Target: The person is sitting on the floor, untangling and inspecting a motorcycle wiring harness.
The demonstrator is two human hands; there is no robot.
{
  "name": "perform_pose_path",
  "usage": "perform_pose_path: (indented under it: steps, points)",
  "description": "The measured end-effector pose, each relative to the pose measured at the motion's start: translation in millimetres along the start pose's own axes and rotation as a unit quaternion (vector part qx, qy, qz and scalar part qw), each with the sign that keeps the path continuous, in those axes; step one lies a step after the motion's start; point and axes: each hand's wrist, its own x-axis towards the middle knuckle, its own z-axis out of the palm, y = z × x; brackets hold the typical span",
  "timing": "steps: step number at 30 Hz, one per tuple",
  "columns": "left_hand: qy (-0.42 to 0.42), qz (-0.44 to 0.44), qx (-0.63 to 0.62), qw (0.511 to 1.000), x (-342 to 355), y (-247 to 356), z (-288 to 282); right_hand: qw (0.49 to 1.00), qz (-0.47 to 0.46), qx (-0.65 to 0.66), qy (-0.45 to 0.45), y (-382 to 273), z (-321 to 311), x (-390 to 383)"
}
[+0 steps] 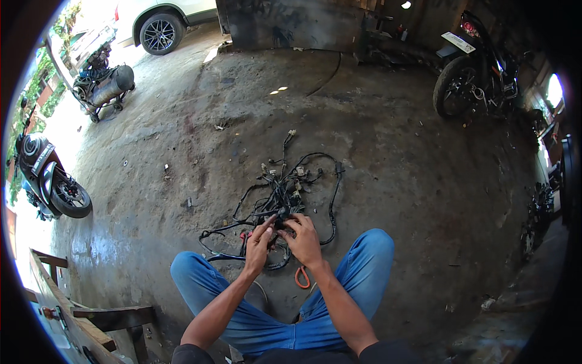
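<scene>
A tangled black wiring harness [282, 188] with several pale connectors lies spread on the floor in front of my knees. Over its near side, my left hand [259, 242] and my right hand [302, 238] come close together, fingers bent and closed on a dark part of the harness. Which piece each one pinches is partly hidden by the fingers. A red piece [245, 235] shows just left of my left hand. Below my right hand, an orange loop handle [302, 278] rests on the floor between my legs; the rest of that tool is hidden.
A motorcycle [467, 85] stands at the back right, and another [51, 176] at the left. Behind that one is an air compressor [109, 88]. A white car [163, 30] is parked at the far left. A wooden frame [91, 315] stands at the near left.
</scene>
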Motion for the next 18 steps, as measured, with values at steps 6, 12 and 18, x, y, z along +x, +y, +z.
perform_pose_path:
  steps: [6,12,18]
  points:
    - [0.007,0.027,0.036,0.999,2,-6,-3,0.998,-0.03,-0.041,0.023,7,11,-2]
    - [-0.021,-0.018,0.142,0.989,0,-21,-3,0.948,0.197,0.248,0.028,19,21,2]
    - [-0.163,-0.085,0.144,0.972,7,-15,-5,0.791,0.242,0.56,0.044,45,26,1]
